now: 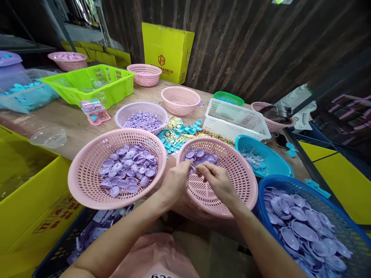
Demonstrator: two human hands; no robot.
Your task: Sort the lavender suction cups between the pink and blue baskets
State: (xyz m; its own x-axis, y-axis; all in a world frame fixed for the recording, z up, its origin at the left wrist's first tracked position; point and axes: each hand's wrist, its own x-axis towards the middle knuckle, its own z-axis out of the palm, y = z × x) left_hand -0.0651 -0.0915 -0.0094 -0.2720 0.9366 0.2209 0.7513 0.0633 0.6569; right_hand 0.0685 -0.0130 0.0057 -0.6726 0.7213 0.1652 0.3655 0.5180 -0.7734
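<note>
Pinching hands: the left hand point(175, 183) was closed round a small purple piece point(193, 168); the right hand point(218, 180) met it with bent fingertips, seemingly gripping too, though much of the piece was hidden.
Piece's place: over the left part of the right pink basket point(237, 174), near a cluster of purple shells point(201, 156) lying inside it.
Left pink basket point(87, 170): stood just beside, with a bigger heap of shells point(127, 170).
Blue basket point(268, 180): stood at the right, full of larger shells point(301, 224).
Farther over the worktop point(84, 139): a lilac basket point(119, 119) of small purple parts point(143, 120), and loose turquoise pieces point(171, 143).
Slip risk: the hold looked like fingertips only, so a small, probably smooth piece could have shot loose and been lost among like-coloured shells.
Tipping risk: the right pink basket sat at the worktop's near side; a leaning forearm could have tilted it.
Spilling risk: the right forearm point(256, 231) passed near the blue basket, so a swinging elbow could have knocked shells out.
</note>
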